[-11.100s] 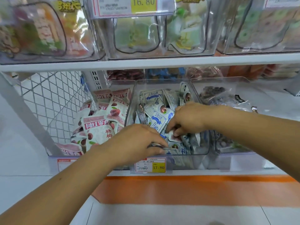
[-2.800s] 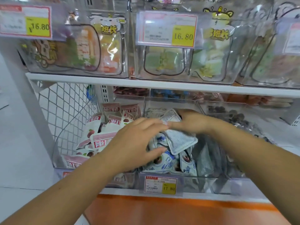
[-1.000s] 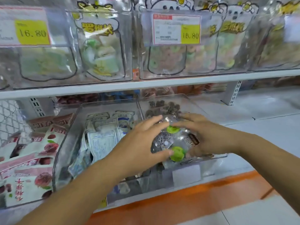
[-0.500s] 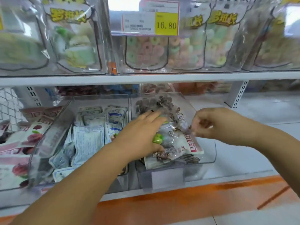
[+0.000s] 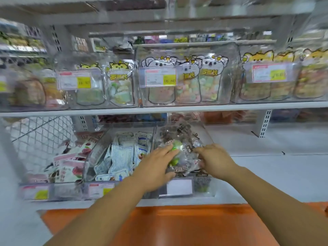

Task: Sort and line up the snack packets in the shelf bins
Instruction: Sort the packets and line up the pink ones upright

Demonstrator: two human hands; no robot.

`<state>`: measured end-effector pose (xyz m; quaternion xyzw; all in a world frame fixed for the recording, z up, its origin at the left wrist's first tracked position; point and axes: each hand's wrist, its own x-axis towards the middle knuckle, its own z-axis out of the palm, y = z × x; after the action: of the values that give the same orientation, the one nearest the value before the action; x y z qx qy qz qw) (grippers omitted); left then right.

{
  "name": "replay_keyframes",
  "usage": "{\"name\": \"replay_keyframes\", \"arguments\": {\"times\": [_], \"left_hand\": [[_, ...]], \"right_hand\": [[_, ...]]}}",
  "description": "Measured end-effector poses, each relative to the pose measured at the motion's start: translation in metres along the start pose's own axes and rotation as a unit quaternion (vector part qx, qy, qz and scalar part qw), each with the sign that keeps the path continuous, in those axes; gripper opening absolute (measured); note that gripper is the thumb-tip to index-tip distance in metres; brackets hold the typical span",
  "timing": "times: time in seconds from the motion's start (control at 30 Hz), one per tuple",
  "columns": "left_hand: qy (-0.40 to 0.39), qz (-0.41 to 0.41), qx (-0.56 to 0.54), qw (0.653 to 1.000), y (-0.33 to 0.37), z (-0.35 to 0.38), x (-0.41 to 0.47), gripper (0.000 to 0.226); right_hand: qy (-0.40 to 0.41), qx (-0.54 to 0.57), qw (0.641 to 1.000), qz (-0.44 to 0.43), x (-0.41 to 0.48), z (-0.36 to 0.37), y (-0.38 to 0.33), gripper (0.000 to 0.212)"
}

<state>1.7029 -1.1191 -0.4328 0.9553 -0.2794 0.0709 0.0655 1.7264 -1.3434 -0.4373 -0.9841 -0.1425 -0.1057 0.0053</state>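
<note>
Snack packets in right-hand bin

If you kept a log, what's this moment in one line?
left grip holds clear packets | right grip holds them too | place: right-hand bin

Seemingly a shop: blurred price tags, snack-filled shelf bins.
</note>
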Motion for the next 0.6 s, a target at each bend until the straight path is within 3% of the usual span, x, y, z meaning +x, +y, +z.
{"name": "replay_keyframes", "arguments": {"times": [0.2, 0.3, 0.4, 0.5, 0.6], "left_hand": [[0.011, 0.01, -0.026, 1.0, -0.008, 0.006, 0.004, 0.084], [-0.026, 0.017, -0.056, 0.998, -0.008, 0.002, 0.009, 0.102], [-0.011, 0.015, -0.187, 0.982, -0.005, -0.009, 0.005, 0.108], [0.045, 0.019, -0.313, 0.948, 0.002, -0.016, -0.006, 0.091], [0.116, -0.008, -0.436, 0.893, -0.003, -0.025, -0.011, 0.042]], "right_hand": [[0.08, 0.244, 0.964, 0.066, -0.02, -0.037, 0.002, 0.038], [0.121, 0.28, 0.947, 0.098, -0.033, -0.058, -0.002, 0.036], [0.124, 0.283, 0.947, 0.088, -0.034, -0.073, -0.018, 0.032], [0.169, 0.368, 0.912, 0.067, -0.027, -0.074, -0.049, 0.024], [0.166, 0.455, 0.874, 0.047, -0.017, -0.063, -0.075, 0.02]]}}
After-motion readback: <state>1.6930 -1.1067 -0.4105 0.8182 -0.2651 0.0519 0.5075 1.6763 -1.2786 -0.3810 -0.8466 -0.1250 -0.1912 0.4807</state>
